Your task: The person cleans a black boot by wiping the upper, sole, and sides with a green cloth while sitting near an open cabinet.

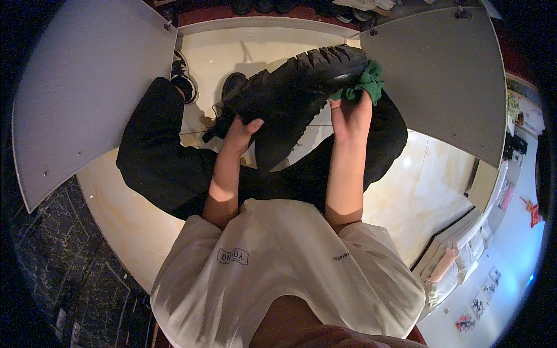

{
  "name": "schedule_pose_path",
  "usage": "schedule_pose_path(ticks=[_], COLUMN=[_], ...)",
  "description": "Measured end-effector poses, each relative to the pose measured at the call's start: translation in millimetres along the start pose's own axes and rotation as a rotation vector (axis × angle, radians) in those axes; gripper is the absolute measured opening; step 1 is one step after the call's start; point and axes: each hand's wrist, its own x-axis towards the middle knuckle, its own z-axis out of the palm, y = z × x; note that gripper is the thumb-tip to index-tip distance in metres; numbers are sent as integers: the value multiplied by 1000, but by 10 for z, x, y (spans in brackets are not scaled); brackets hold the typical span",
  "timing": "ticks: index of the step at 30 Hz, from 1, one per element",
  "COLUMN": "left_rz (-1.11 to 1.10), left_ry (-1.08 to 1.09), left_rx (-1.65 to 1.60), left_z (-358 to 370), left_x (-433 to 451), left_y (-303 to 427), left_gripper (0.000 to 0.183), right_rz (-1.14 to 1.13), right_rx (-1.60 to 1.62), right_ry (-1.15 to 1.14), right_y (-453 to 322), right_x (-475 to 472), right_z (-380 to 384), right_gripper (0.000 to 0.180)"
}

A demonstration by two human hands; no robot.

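Note:
A black lace-up boot [300,82] with a chunky lugged sole is held up on its side in front of me, its toe towards the upper right. My left hand [244,132] grips it near the heel end, thumb showing. At the toe, my right hand [351,111] holds a bunched green cloth [370,85] against the boot; most of its fingers are hidden by the cloth and boot. Behind the held boot, part of another dark shoe [233,85] shows on the tiled floor.
Grey cabinet doors stand open at left [87,87] and right [439,82], with footwear on the cabinet's shelf [209,15] ahead. My bent legs flank the boot. My left foot wears a black and white sneaker [186,80]. Bags and flat boards [444,243] lie at the lower right.

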Motion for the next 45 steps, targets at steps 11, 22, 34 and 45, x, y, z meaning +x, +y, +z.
schedule_pose_path(ticks=[11,22,34,45], left_rz=[284,-68,86,-164], left_ry=[0,317,69,-166], left_rx=[-487,-473,-476,-754], left_z=[12,127,383,56], left_x=[74,126,149,279], left_y=[-125,51,215,-332], left_gripper=[88,79,58,66], right_rz=[-131,-622,-785,-959], right_rx=[-50,-626,-1104,-919], right_ry=[-51,-399,-677,-647], right_y=[189,250,494,74], right_x=[-256,-18,-271,-177], right_z=[264,496,459,1054], right_gripper=[33,44,47,40])
